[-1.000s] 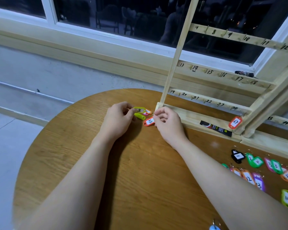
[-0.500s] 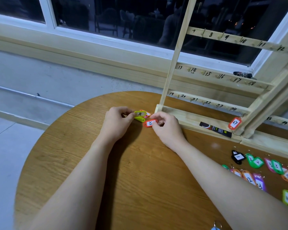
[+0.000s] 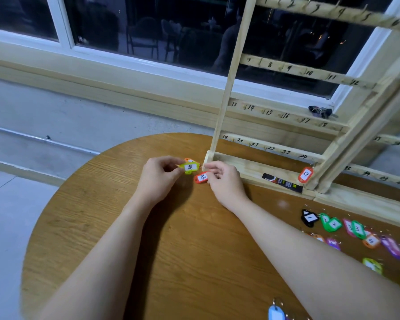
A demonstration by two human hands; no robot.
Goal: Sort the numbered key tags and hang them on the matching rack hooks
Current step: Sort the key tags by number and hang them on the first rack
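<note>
Nearest to me, at the front edge of the round brown wooden bench (image 3: 171, 262), lies a light blue plastic key tag (image 3: 275, 313). To the right there is a loose group of coloured plastic key tags (image 3: 356, 229), black, green, pink, orange and purple, with low numbers such as 1, 2, 3 and 4.

Further from me, my left hand (image 3: 158, 180) pinches a yellow-green plastic key tag (image 3: 189, 167); an orange tag (image 3: 189, 160) shows just behind it. I cannot read the yellow-green tag's number. My right hand (image 3: 224, 181) pinches a red plastic key tag marked 23 (image 3: 202, 177), close beside the other one. The two seem joined at their rings, so I judge that I am separating them, which is the sorting step.

Behind my right hand stands the pale wooden rack with numbered hooks (image 3: 273, 148). A red tag marked 37 (image 3: 305, 174) hangs at the right of its lowest rail. The hook 23 (image 3: 286, 152) is in that same rail, to the right and far from my hands. The next move calls for freeing tag 23, then carrying it right and putting its ring over that small hook.
</note>
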